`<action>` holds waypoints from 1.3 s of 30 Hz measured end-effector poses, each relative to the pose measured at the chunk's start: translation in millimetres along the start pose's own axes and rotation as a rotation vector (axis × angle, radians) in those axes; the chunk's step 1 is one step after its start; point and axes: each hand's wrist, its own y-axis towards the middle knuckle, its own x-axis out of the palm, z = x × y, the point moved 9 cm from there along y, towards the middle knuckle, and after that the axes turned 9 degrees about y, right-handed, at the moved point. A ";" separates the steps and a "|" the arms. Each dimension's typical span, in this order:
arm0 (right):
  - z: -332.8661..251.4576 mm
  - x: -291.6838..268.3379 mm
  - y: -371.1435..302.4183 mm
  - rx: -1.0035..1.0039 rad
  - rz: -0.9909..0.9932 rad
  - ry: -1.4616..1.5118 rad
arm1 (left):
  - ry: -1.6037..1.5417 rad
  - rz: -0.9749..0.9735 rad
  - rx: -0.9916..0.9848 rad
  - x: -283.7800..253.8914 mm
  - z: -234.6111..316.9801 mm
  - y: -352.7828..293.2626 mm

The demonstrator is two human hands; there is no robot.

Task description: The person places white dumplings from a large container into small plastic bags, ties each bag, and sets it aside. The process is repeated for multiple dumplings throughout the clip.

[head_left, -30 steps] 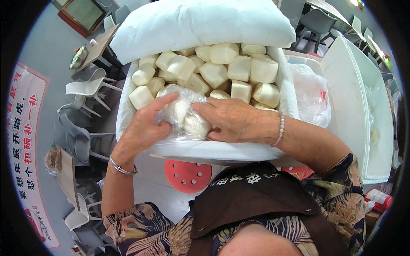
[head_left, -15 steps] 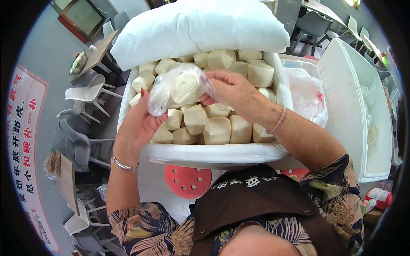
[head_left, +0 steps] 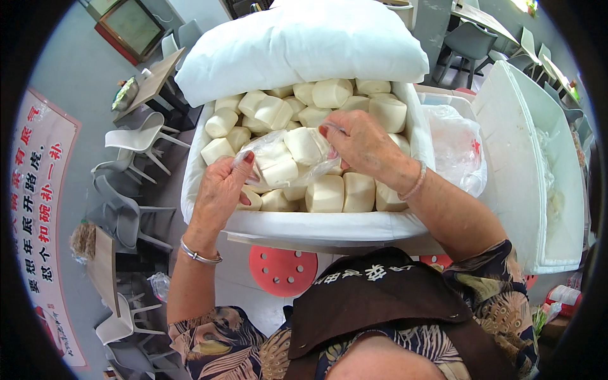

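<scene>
Between my hands is a thin clear plastic bag (head_left: pixel 316 170) with white steamed buns (head_left: pixel 303 147) inside it, above a box full of more such buns (head_left: pixel 326 194). The fingers of my left hand (head_left: pixel 220 190) are closed on the bag's left end, thumb on top. On the other side my right hand (head_left: pixel 364 144) pinches the bag's right edge, its fingertips curled and partly hidden. How many buns the bag holds is hard to make out through the creased plastic.
A thick white quilt (head_left: pixel 304 47) is folded over the box's far side; white padding (head_left: pixel 329 223) lines its near rim. At right stand a tub with white plastic bags (head_left: pixel 453 142) and an upright white foam lid (head_left: pixel 538 171). A red stool (head_left: pixel 283 271) is below; white chairs (head_left: pixel 142 140) are left.
The bag has been lowered and turned between my hands, so bun sides show instead of one rolled end. My left hand has moved slightly right, and my right hand has shifted right and lower.
</scene>
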 end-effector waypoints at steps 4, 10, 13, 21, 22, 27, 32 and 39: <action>-13.2 -12.3 -2.9 -0.209 0.157 -0.105 | 0.446 0.144 0.038 -15.2 2.9 -3.3; -18.0 -12.8 -6.5 -0.347 0.188 -0.155 | 0.863 0.364 0.472 -17.0 40.8 -15.8; -18.4 -24.7 -8.0 -0.342 0.290 -0.081 | 0.465 0.370 0.420 -34.2 38.6 -11.0; -17.1 -33.9 -9.0 -0.296 0.330 0.387 | -0.778 0.210 -0.028 -19.0 -15.7 3.5; -18.0 -33.0 -9.1 -0.289 0.328 0.358 | -0.772 0.208 -0.021 -15.5 -16.7 3.9; -23.5 -30.3 -11.7 -0.341 0.288 0.398 | -0.364 0.038 0.069 2.4 2.0 0.5; -25.8 -34.7 -14.7 -0.394 0.318 0.432 | 0.513 0.206 0.210 -14.6 33.5 -22.2; -37.5 -36.9 -19.7 -0.436 0.333 0.347 | 0.363 0.577 0.229 -87.0 46.8 -30.3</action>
